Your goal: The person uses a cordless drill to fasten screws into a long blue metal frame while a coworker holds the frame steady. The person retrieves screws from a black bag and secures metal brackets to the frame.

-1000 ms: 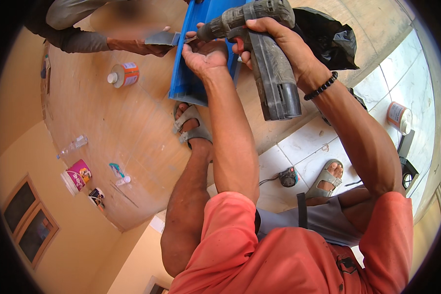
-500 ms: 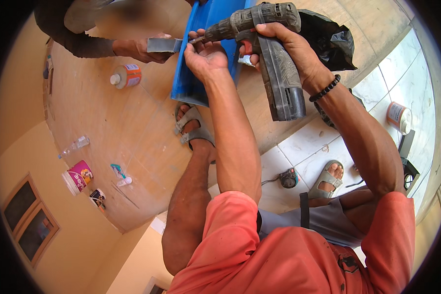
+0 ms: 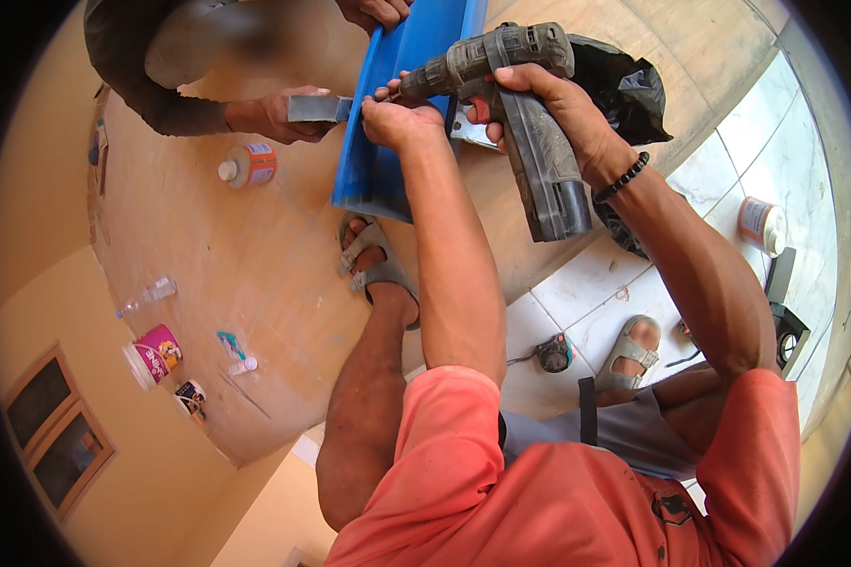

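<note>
Tan flooring spreads across the left and centre of the frame and meets white marbled tiles toward the right; a peach wall with a wood-framed window fills the lower left. At the top centre, a long blue channel slants up and out of the frame. A cordless drill is just right of it, its chuck pointing left over the channel. The right hand grasps the drill's handle, fingers wrapped round near the red trigger; a black beaded bracelet circles that wrist. The left hand reaches over the channel, fingers bent by the drill's tip; whether they pinch anything cannot be told. From the upper left, a co-worker's hand holds a grey rectangular block at the channel's left wall, and a second co-worker hand grips the channel at the top edge. Behind the drill, at the upper right, is a black plastic bag. An orange-labelled bottle is at the left, a pink-and-white tub lower down.
</note>
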Demonstrator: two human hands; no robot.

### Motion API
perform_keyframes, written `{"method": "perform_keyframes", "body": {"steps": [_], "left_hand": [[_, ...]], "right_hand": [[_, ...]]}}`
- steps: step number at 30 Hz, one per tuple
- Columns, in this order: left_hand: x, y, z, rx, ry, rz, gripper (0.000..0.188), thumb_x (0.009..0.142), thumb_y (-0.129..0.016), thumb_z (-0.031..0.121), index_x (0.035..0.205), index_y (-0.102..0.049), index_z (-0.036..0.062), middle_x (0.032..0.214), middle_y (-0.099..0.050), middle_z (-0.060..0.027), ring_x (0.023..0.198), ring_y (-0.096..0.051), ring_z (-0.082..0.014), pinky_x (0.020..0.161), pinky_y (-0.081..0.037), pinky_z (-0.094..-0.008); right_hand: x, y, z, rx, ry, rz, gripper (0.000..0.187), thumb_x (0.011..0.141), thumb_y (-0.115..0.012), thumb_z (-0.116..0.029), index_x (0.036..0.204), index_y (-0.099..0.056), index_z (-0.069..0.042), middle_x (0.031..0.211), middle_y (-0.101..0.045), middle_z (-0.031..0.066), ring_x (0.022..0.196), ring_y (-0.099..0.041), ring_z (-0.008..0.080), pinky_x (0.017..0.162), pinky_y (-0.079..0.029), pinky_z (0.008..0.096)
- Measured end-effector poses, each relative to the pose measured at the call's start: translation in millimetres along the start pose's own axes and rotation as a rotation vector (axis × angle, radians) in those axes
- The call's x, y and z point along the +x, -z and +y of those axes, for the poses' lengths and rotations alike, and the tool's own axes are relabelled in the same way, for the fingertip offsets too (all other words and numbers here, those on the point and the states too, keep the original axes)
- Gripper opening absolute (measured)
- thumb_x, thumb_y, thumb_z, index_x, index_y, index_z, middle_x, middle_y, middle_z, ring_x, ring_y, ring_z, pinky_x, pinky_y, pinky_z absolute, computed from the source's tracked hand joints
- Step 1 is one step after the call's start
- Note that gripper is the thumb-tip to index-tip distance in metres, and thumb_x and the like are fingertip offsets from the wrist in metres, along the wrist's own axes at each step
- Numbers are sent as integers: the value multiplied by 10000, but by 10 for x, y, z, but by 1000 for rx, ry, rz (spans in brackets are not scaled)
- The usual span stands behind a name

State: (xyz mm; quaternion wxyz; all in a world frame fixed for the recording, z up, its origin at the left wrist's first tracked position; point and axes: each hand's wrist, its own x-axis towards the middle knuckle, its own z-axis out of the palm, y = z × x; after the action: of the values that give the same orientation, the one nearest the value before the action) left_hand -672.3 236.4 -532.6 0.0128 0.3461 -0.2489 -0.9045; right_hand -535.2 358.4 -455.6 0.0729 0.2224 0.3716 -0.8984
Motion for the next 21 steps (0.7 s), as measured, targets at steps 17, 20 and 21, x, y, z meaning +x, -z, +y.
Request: {"method": "perform_keyframes", "body": {"steps": [17, 20, 21], "left_hand": [[-1393, -549, 281, 8, -116, -540, 395, 983, -488, 223, 1337, -340, 132, 1066, -591, -99, 980, -594, -297, 839, -521, -429], [-1910, -778, 390, 132, -286, -776, 434, 981, -498, 221, 1368, -320, 137, 1115, -585, -116, 985, -600, -293, 843, -526, -428], [-2051, -790, 411, 138, -318, -828, 444, 978, -506, 204, 1375, -325, 122, 1125, -585, -134, 989, -609, -298, 854, -526, -430]], "right_hand": [[-534, 110, -806, 41, 77, -332, 572, 838, -603, -374, 1236, -511, 27, 998, -645, 154, 719, -635, 175, 669, -529, 287], [-848, 126, -1014, 29, 116, -400, 637, 787, -663, -421, 1214, -521, 30, 975, -642, 156, 715, -633, 193, 652, -529, 295], [-963, 142, -1094, 26, 133, -452, 644, 778, -672, -425, 1206, -523, 32, 967, -641, 156, 710, -632, 196, 645, -529, 294]]}}
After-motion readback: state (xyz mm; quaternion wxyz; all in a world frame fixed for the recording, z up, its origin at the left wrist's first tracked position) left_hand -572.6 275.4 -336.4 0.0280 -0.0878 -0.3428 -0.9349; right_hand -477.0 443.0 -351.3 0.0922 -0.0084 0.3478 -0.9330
